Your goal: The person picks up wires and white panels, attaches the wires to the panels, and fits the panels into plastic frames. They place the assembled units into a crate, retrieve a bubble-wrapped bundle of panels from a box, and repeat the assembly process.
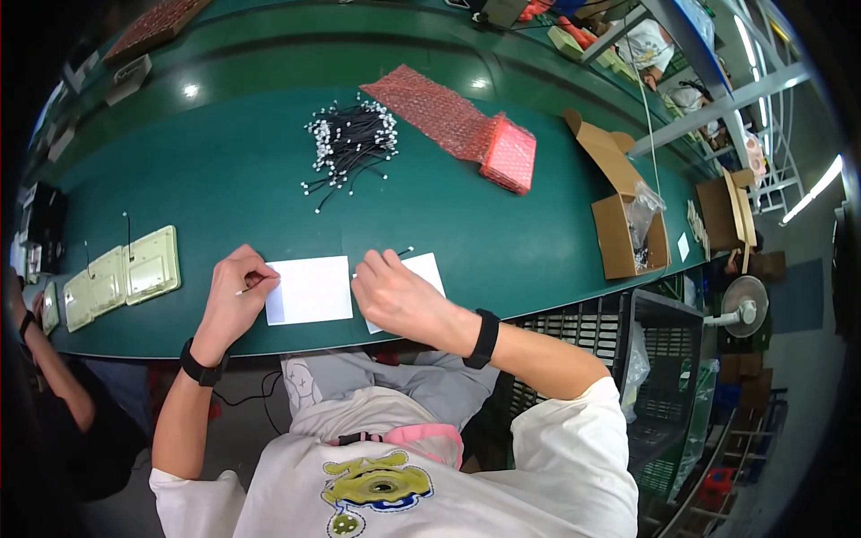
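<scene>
Two white rectangular panels lie near the table's front edge. My left hand (239, 289) is closed in a pinch at the left edge of the left white panel (310, 291); a thin piece with a white tip sticks out from its fingers, probably a cable end. Over the right white panel (426, 270) rests my right hand (392, 290), fingers curled and pinched at its left side. What these fingers hold is hidden. Just beyond its knuckles shows a short black cable (405, 252) with a small connector end.
A heap of black cables (352, 139) with white connectors lies farther back. Right of it sits red bubble wrap (430, 112) around a stack (511, 157). Pale green panels (152, 264) lie at left, an opened cardboard box (619, 238) at right. A co-worker's arm (58, 368) reaches in at far left.
</scene>
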### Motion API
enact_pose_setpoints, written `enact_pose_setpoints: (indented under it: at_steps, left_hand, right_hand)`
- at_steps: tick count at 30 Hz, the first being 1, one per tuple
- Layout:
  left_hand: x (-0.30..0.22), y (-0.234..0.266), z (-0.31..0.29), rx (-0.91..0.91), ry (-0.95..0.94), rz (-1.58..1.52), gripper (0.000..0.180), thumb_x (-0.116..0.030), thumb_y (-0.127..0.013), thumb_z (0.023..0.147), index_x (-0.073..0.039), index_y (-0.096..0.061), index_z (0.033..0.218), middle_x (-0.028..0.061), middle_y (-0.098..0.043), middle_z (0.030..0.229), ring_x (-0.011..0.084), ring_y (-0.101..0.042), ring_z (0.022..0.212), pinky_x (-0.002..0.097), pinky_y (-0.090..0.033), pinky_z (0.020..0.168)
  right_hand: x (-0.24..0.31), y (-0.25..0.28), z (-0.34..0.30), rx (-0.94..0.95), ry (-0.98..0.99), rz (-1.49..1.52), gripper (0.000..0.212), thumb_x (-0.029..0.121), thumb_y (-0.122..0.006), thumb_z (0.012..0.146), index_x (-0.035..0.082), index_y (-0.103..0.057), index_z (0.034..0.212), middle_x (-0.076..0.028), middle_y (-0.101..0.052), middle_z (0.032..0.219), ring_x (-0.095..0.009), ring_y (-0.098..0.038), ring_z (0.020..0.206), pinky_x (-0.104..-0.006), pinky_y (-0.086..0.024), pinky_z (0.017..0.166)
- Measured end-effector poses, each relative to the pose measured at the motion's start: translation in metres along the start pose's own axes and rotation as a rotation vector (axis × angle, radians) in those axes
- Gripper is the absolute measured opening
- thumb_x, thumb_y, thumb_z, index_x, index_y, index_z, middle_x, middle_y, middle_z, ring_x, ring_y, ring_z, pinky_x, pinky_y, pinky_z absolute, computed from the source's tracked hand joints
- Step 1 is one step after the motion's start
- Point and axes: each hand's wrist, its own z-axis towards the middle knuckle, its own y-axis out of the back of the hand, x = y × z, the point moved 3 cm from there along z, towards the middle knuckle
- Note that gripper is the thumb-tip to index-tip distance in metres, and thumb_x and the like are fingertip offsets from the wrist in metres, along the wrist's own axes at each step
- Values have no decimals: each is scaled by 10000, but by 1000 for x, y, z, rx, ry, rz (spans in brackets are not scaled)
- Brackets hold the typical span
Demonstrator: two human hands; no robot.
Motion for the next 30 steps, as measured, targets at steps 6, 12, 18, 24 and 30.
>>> enact_pose_setpoints:
  at_steps: [6,12,18,24,30]
  left_hand:
    - [3,3,3,54,-68,-14,62,74,-768,864,88,-741,918,100,-652,909,170,-648,766,300,-528,691]
    - [-5,12,0,90,-60,14,68,72,-759,869,77,-752,936,119,-667,901,212,-677,767,333,-537,683]
    - [-11,5,3,78,-245,186,105,87,-724,845,59,-732,945,167,-675,907,349,-681,769,401,-544,681]
    - [-12,3,3,91,-316,223,86,109,-707,840,62,-677,906,170,-645,861,351,-641,719,396,-519,645]
    - [-21,3,4,114,-295,256,82,109,-710,825,59,-658,865,169,-619,830,347,-621,696,407,-501,640]
  right_hand:
    - [-21,-4,-5,24,-2,223,113,116,-687,836,16,-680,888,-97,-620,904,-270,-601,947,-407,-463,868]
    - [-40,-2,-9,22,-134,413,96,80,-694,867,27,-709,947,-100,-694,981,-273,-670,1024,-428,-482,960]
    - [-30,-5,0,148,-77,267,89,60,-686,845,29,-701,927,-103,-710,904,-293,-699,913,-445,-485,973]
    - [-23,0,8,170,-47,222,54,67,-679,830,50,-693,879,-94,-702,818,-271,-699,794,-432,-474,910]
    - [-15,-4,14,172,-52,178,49,100,-701,812,75,-707,854,-69,-692,765,-239,-688,759,-411,-459,881]
